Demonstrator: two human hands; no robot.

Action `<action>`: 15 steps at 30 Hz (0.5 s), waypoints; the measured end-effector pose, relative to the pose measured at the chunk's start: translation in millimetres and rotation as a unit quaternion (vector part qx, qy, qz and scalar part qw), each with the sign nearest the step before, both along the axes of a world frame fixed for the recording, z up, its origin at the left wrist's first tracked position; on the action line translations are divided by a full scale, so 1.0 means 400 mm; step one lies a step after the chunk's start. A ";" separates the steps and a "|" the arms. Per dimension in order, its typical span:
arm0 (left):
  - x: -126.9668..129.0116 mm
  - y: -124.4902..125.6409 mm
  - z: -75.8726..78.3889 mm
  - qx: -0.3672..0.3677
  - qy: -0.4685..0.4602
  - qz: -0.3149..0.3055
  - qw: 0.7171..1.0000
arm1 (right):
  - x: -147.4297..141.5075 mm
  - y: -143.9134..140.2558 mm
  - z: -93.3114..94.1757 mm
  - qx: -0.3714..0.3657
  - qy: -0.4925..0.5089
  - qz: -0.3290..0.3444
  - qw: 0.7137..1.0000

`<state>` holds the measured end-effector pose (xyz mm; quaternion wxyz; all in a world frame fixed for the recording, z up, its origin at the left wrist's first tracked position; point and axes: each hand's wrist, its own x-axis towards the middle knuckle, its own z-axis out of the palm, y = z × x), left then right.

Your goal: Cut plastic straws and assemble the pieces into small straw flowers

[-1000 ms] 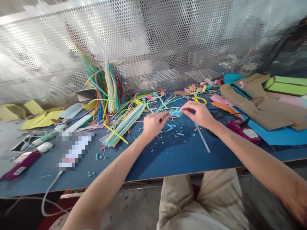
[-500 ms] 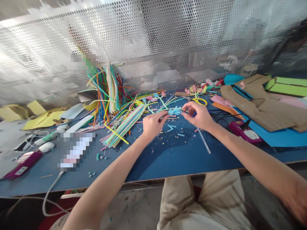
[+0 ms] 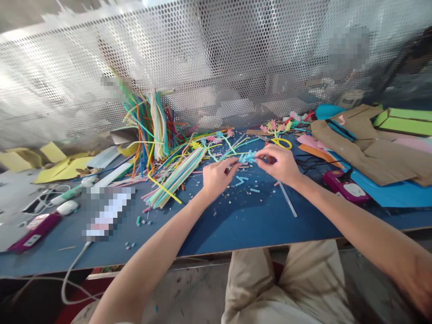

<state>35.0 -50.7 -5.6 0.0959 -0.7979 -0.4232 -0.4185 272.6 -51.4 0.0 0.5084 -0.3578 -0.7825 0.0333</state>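
Blue sprig pinched at both ends

The sprig is level, just above the middle of the blue bench. The left hand has its near end between thumb and forefinger, the tips closed on it. The right hand has the other end in a like pinch, thumb and forefinger together; its remaining fingers are curled, and exactly how they sit cannot be told.

Below the hands lie loose blue strips among small scraps, and a clear stick slants towards the bench's front edge beside the right wrist. Just beyond the right hand is a yellow loop, with pink and yellow flowers behind it.

To the left of the left hand lies a bundle of pastel stems. Farther back, a thick cluster of coloured stems stands in front of the mesh screen. More flowers, pink, blue and yellow, lie between that cluster and the hands.

On the right are brown cardboard, a blue sheet partly under it, a green box and a purple power strip. On the left, a second purple strip lies near a pixelated device with a white cable, which hangs over the edge. A yellow sheet lies behind them.
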 end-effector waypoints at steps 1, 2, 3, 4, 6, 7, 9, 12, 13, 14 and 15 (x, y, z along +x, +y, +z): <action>0.001 -0.001 0.000 0.002 0.001 0.001 1.000 | -0.001 -0.001 0.001 0.000 -0.001 -0.002 1.000; 0.002 -0.002 0.000 0.004 0.003 0.002 1.000 | -0.001 -0.002 0.002 -0.002 -0.004 -0.003 1.000; 0.003 -0.003 0.000 0.006 0.004 0.003 1.000 | -0.002 -0.003 0.003 -0.004 -0.008 -0.005 1.000; 0.004 -0.004 0.001 0.009 0.006 0.003 1.000 | -0.003 -0.004 0.004 -0.007 -0.012 -0.006 1.000; 0.005 -0.006 0.002 0.012 0.010 0.003 1.000 | -0.005 -0.005 0.006 -0.012 -0.019 -0.008 1.000; 0.005 -0.007 0.002 0.012 0.011 0.004 1.000 | -0.005 -0.005 0.007 -0.015 -0.020 -0.008 1.000; 0.004 -0.007 0.003 0.008 0.013 0.010 1.000 | -0.006 -0.003 0.006 -0.021 -0.017 -0.007 1.000; 0.002 -0.005 0.003 -0.002 0.012 0.016 1.000 | -0.006 0.000 0.005 -0.030 -0.007 -0.010 0.999; 0.001 -0.003 0.002 -0.004 0.010 0.017 1.000 | -0.005 0.000 0.005 -0.031 -0.005 -0.012 0.999; 0.000 -0.002 0.002 -0.006 0.008 0.018 1.000 | -0.005 0.001 0.004 -0.030 -0.001 -0.014 0.999; 0.000 -0.001 0.001 -0.006 0.006 0.019 1.000 | -0.004 0.001 0.004 -0.030 0.005 -0.014 0.999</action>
